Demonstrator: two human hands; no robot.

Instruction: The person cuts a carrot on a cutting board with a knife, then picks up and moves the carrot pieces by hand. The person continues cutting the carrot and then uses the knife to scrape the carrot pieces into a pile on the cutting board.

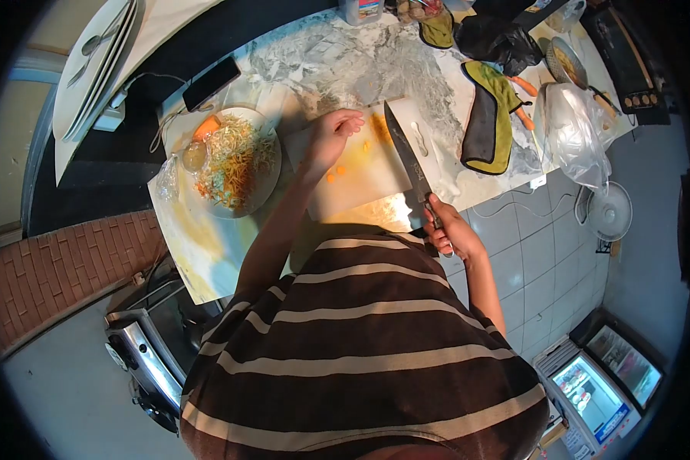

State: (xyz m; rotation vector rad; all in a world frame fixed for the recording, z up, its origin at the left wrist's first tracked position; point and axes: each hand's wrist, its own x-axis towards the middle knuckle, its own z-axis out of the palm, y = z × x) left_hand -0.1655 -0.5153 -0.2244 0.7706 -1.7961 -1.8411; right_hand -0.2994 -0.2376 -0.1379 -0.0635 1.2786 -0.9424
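Note:
My right hand (456,230) is wrapped round the handle of a large kitchen knife (408,149), its dark blade angled up and left across the right part of a white cutting board (360,184). Over the board's upper left is my left hand (337,132), fingers loosely bent and pointing right, with nothing visible in them. Finely cut orange carrot (379,129) lies between that hand and the blade. A few small carrot pieces (340,170) are scattered lower on the board. To the left, a white plate (267,184) bears shredded vegetables (234,157) and a carrot chunk (207,127).
A phone (211,83) with a cable lies behind the plate. On the right are a green-and-black cloth mitt (487,119), carrots (524,118), a clear plastic bag (571,130), a black bag (502,42) and a strainer (566,61). The marble counter's edge runs near my body.

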